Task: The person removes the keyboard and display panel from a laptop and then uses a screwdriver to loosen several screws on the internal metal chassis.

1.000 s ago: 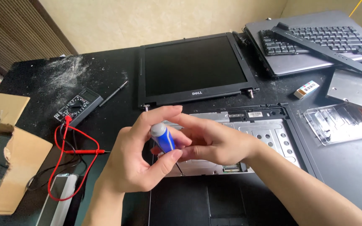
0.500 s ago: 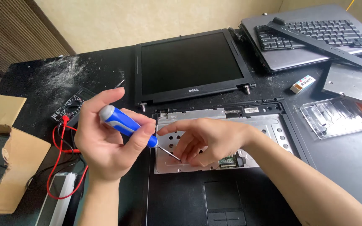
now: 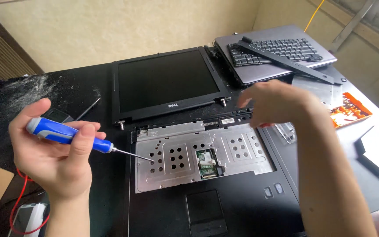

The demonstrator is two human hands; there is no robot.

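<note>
From the head camera, the left hand [image 3: 55, 156] is wrapped around a blue-and-white-handled screwdriver [image 3: 69, 137] — fingers curled over the grip, thumb pressed on top — and holds it nearly level, pointing right. Its thin metal shaft reaches over the left edge of the silver perforated metal plate [image 3: 198, 153] that covers the inside of an opened black laptop base [image 3: 216, 210]; the tip sits at or just above a cluster of round holes there, and I cannot tell if it touches.

The right hand [image 3: 277, 103] hovers above the far right corner of the plate, blurred; the fingers look loosely bent and point left, and whether they pinch anything small cannot be told.

The laptop's dark screen [image 3: 167, 83] lies tilted back behind the plate, joined at two hinges. A small green circuit card [image 3: 206, 157] shows through a cut-out in the plate's middle, and the touchpad [image 3: 203, 206] sits below it.

Further right — a grey laptop with a loose keyboard [image 3: 277, 48] and a long black plastic strip [image 3: 286, 59] across it. Red wire [image 3: 20, 199] loops at lower left on the black table [image 3: 23, 96].
</note>
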